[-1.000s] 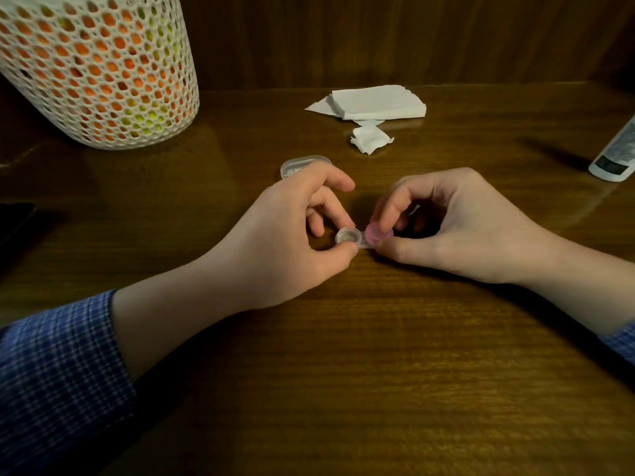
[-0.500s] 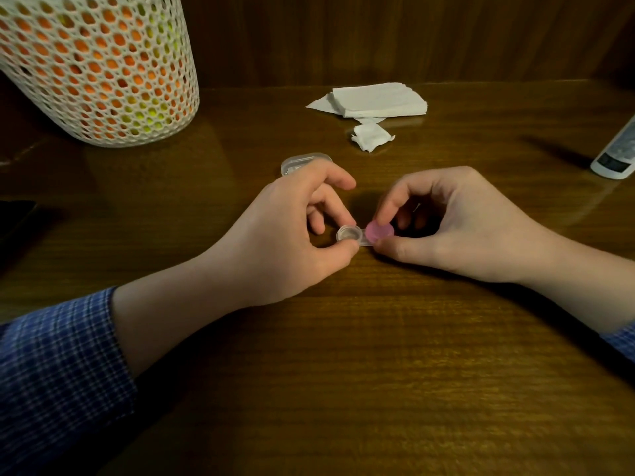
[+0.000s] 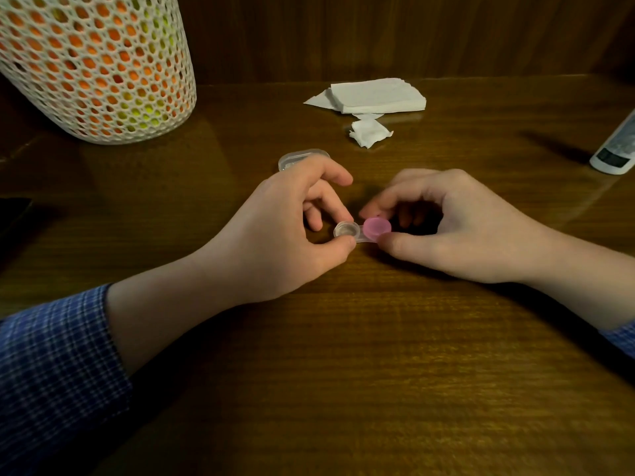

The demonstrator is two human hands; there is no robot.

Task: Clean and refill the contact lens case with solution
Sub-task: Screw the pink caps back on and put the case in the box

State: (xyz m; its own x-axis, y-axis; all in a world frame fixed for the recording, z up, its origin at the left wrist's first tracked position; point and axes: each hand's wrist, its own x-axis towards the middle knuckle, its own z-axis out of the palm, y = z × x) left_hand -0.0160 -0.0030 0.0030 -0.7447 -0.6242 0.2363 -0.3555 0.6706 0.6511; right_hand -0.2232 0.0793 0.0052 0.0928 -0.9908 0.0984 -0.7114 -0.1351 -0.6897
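Note:
A small clear contact lens case lies on the wooden table between my hands. Its left well is uncovered; a pink cap sits on the right well. My left hand pinches the left well between thumb and middle finger. My right hand holds the pink cap with thumb in front and fingertips behind. The white solution bottle lies at the right edge, partly out of view. Behind my left hand a clear lid-like piece rests on the table, half hidden.
A white mesh basket with orange and green contents stands at the back left. A stack of white tissues and a crumpled tissue piece lie at the back centre. A wooden wall closes the back.
My right fingers have shifted around the pink cap, leaving more of its top showing. The left hand keeps its grip on the case and has barely moved.

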